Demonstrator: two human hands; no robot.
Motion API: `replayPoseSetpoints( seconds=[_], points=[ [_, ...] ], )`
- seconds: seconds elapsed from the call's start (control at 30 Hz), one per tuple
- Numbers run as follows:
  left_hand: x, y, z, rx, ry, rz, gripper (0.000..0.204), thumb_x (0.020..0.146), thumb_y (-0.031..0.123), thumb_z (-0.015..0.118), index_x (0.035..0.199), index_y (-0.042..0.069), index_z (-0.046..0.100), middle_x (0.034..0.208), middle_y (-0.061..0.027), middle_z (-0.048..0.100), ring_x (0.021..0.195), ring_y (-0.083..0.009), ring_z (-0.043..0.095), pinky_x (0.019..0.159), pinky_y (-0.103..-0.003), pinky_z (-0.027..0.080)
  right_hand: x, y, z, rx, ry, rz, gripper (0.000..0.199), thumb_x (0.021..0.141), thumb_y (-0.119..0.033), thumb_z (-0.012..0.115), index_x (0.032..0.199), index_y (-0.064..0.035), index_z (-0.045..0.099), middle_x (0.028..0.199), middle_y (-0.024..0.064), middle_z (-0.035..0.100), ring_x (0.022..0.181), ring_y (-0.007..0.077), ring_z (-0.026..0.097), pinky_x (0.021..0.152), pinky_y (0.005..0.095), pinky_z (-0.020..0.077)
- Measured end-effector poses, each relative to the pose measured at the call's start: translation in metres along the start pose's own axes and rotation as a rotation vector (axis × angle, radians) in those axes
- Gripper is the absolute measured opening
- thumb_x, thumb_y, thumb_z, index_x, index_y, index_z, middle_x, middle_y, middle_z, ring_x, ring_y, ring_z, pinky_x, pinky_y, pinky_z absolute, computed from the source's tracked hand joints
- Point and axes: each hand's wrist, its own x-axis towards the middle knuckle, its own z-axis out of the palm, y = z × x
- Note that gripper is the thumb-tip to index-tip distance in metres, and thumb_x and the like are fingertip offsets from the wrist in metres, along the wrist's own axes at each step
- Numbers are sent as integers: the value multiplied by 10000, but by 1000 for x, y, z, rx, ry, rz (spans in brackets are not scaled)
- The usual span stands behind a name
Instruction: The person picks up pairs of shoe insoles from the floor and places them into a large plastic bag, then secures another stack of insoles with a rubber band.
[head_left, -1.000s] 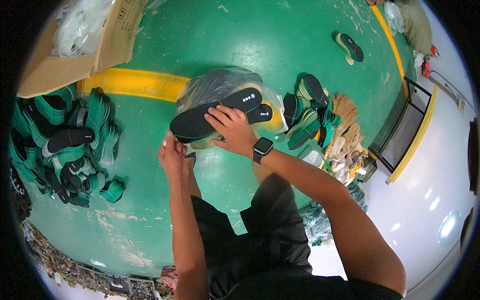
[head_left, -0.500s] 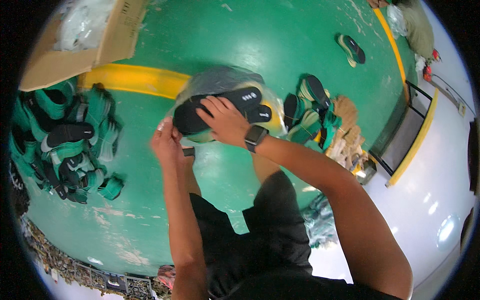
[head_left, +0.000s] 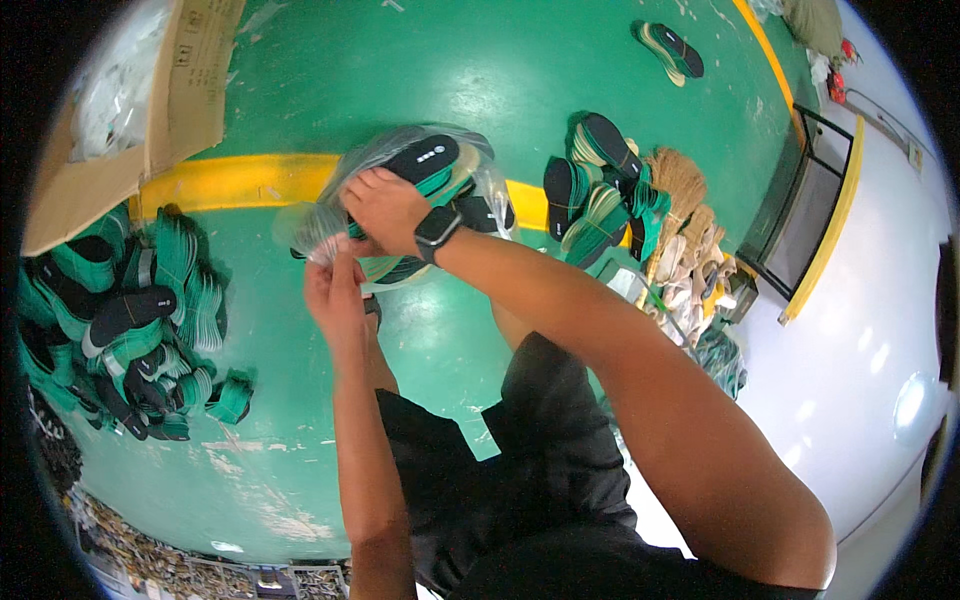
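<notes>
A clear plastic bag [head_left: 478, 150] on the floor in front of me holds bundles of insoles [head_left: 425, 160], black on top with green and cream layers beneath. My left hand [head_left: 335, 285] pinches the gathered film at the bag's near left side. Just above it, my right hand [head_left: 388, 212], with a dark watch on the wrist, lies over the bag's left part, fingers curled on the film. Its palm and thumb are partly hidden. More insoles show through the plastic at the bag's right side.
At left lies a heap of green and black insole bundles [head_left: 130, 320], below an open cardboard box [head_left: 190, 80] containing clear plastic. More bundles [head_left: 600, 185] lie at right, beside a broom [head_left: 675, 180]. One bundle [head_left: 670, 52] sits farther off. A black-framed stand [head_left: 800, 210] borders the white floor.
My right hand has shifted left off the black insole's middle onto the bag's film. My left hand now holds bunched plastic, and the film covers the insoles' left end. The whole view has shifted slightly.
</notes>
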Motion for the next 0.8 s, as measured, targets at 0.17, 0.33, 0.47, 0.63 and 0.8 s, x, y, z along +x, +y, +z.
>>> replayPoseSetpoints(
  seconds=[0.17,0.33,0.47,0.63,0.8],
  points=[
    [16,-14,23,317,-8,31,312,878,197,567,1096,-26,574,985,-116,630,899,-126,561,782,-263,450,-38,-24,-4,146,137,157,367,629,-111,634,960,19,547,1174,179,473,1137,324,412,949,394,337],
    [19,-32,30,599,41,131,388,797,196,674,1093,-42,591,1037,-123,636,959,-154,577,859,-285,428,-128,12,-31,-111,537,954,697,629,-209,727,1228,-12,430,1208,223,474,1114,394,451,906,481,365],
    [14,-17,40,601,11,42,421,774,206,704,1099,-37,592,1084,-138,623,993,-162,575,882,-282,418,-137,80,-12,312,140,1347,433,772,-351,607,1040,-16,550,831,221,611,788,398,585,691,436,463],
    [13,-27,37,731,4,157,458,775,241,703,1125,-29,582,1085,-153,622,997,-189,591,882,-279,421,-84,105,-36,917,572,1257,378,874,-321,522,652,-16,549,464,31,458,374,125,416,393,277,339],
    [25,-9,49,930,39,134,403,784,207,693,1097,-29,598,1082,-152,623,976,-180,598,843,-287,441,-92,31,-74,786,544,1037,306,844,-230,569,672,20,533,531,56,491,539,153,484,520,306,404]
  ],
)
